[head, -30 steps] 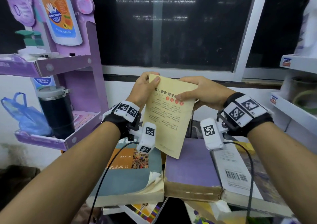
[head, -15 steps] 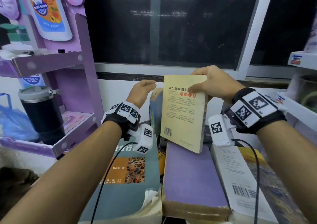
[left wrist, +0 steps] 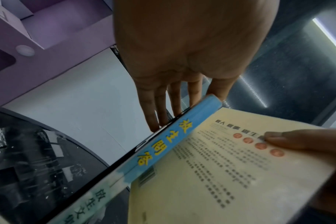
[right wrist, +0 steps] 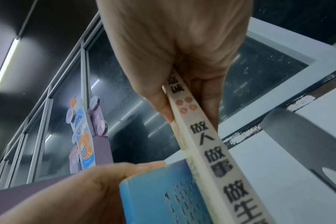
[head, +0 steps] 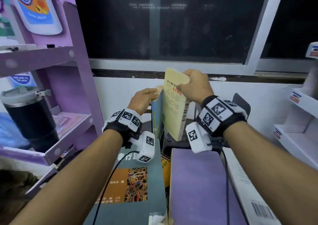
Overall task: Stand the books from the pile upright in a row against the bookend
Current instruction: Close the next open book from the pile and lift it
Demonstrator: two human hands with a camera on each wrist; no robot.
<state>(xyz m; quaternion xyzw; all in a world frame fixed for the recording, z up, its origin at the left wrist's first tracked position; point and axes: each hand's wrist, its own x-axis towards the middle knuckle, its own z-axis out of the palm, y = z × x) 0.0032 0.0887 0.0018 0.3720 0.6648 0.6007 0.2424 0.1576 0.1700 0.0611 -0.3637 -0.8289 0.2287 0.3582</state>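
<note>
My right hand (head: pixel 184 85) grips the top of a yellow book (head: pixel 172 112), thumb on its cover, holding it nearly upright. Just left of it stands a blue book (head: pixel 157 118), its spine (left wrist: pixel 169 141) facing me. My left hand (head: pixel 153 93) rests its straight fingers (left wrist: pixel 153 106) against the far side of the blue book's top. The yellow book leans against the blue one. A dark bookend (head: pixel 241 102) stands to the right, behind my right wrist. The pile lies below: a teal book (head: pixel 130 181), a purple book (head: pixel 197 181) and a white book (head: pixel 249 190).
A purple display shelf (head: pixel 68 87) stands on the left with a black tumbler (head: pixel 29 118) on its lower level. White shelves (head: pixel 301 121) are at the right. A white wall and a dark window (head: pixel 172 26) are close behind the books.
My left hand let go of the yellow book and went to the blue book's top. My right hand turned the yellow book upright and brought it beside the blue one.
</note>
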